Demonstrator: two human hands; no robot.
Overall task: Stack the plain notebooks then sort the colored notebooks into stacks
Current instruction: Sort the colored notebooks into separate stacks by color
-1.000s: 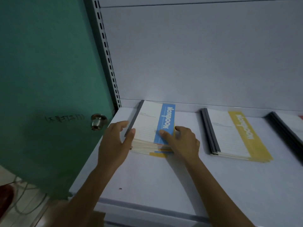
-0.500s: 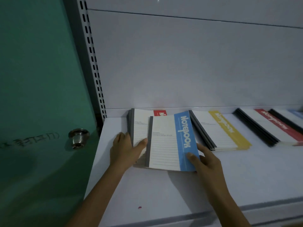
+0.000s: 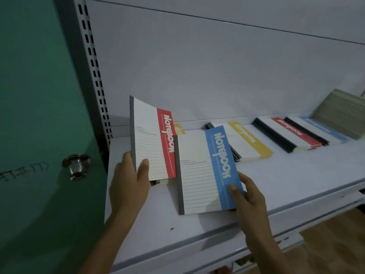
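My left hand [image 3: 128, 180] grips a red-striped notebook [image 3: 152, 143] by its lower left corner and holds it tilted up above the mixed stack [image 3: 161, 182] at the shelf's left end. A yellow-striped notebook [image 3: 178, 129] shows beneath it. My right hand [image 3: 248, 196] pinches the lower right corner of a blue-striped notebook [image 3: 205, 171], held just above the shelf. Further right lie a yellow stack [image 3: 246, 141], a red stack [image 3: 290, 133] and a blue stack [image 3: 318, 129]. A pile of plain notebooks [image 3: 343, 111] leans at the far right.
The white metal shelf [image 3: 296, 175] has a back panel close behind the stacks and a perforated upright [image 3: 92, 70] on the left. A green door [image 3: 35, 115] with a metal knob [image 3: 76, 166] stands just left of the shelf. Wooden floor shows below right.
My right hand drew the blue-striped notebook off the left stack toward me. My left hand took hold of the red-striped notebook beneath and lifted it. The camera turned right, revealing more stacks.
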